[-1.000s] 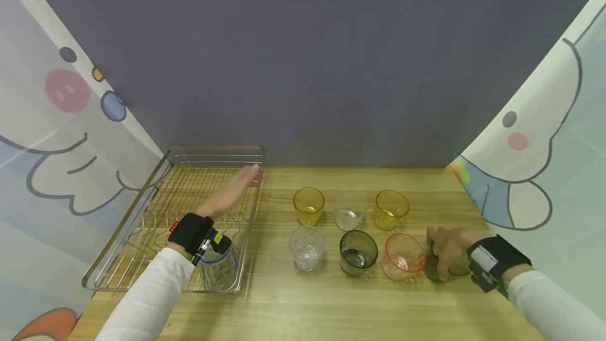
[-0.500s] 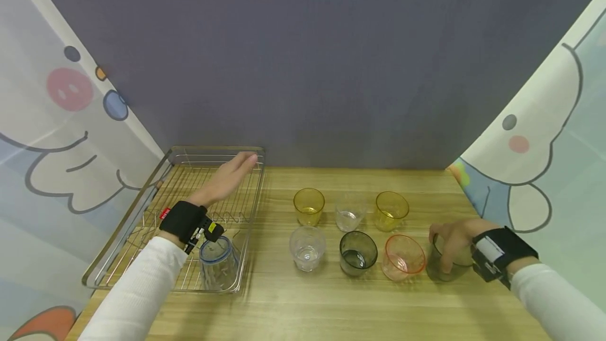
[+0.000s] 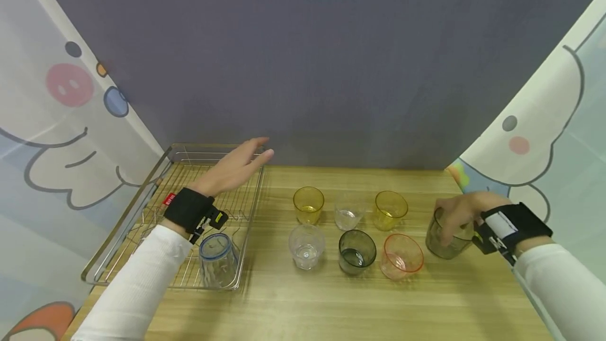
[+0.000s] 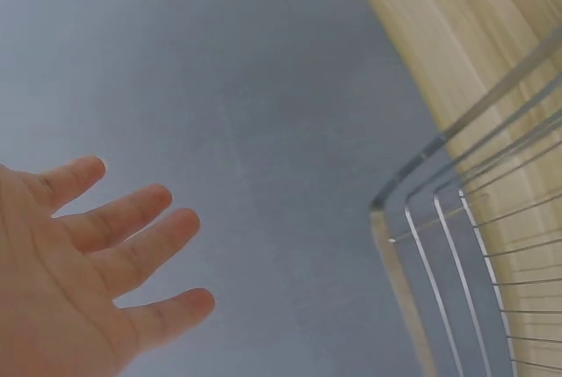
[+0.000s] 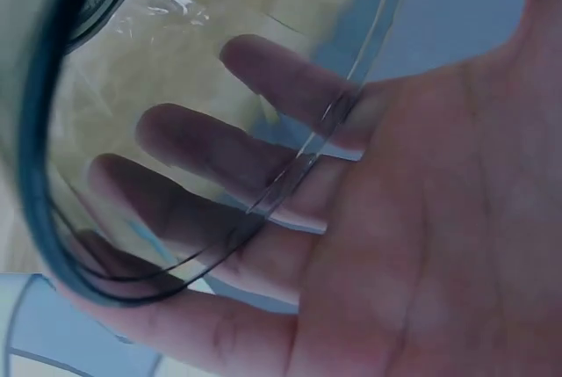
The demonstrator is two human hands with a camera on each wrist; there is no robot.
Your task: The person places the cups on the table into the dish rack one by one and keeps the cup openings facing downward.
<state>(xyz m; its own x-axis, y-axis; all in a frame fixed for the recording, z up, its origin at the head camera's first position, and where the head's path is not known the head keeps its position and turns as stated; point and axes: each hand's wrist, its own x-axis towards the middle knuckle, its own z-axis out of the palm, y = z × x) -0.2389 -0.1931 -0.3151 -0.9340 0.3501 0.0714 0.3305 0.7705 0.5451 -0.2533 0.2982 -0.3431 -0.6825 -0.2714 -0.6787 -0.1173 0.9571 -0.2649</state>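
At the right of the table my right hand (image 3: 459, 214) grips a smoky grey glass (image 3: 442, 243). In the right wrist view its fingers (image 5: 202, 153) show through the wall of the glass (image 5: 39, 210). My left hand (image 3: 234, 167) hovers over the far right corner of the wire rack (image 3: 259, 199), fingers spread and holding nothing. Against the grey backdrop, the left wrist view shows this hand (image 4: 97, 263) apart from the rack (image 4: 500, 289). A clear glass with a blue edge (image 3: 219, 264) stands upside down in the rack's near right corner.
Between the hands stand two rows of tumblers: a yellow glass (image 3: 309, 207), a clear glass (image 3: 349, 212) and another yellow glass (image 3: 390, 212) behind; a clear faceted glass (image 3: 306, 249), a dark grey glass (image 3: 357, 254) and a red-rimmed glass (image 3: 401, 258) in front.
My right hand has moved the smoky glass slightly right and away from me, apart from the red-rimmed one. My left hand has risen and moved farther back from the blue-edged glass, its fingers spreading.
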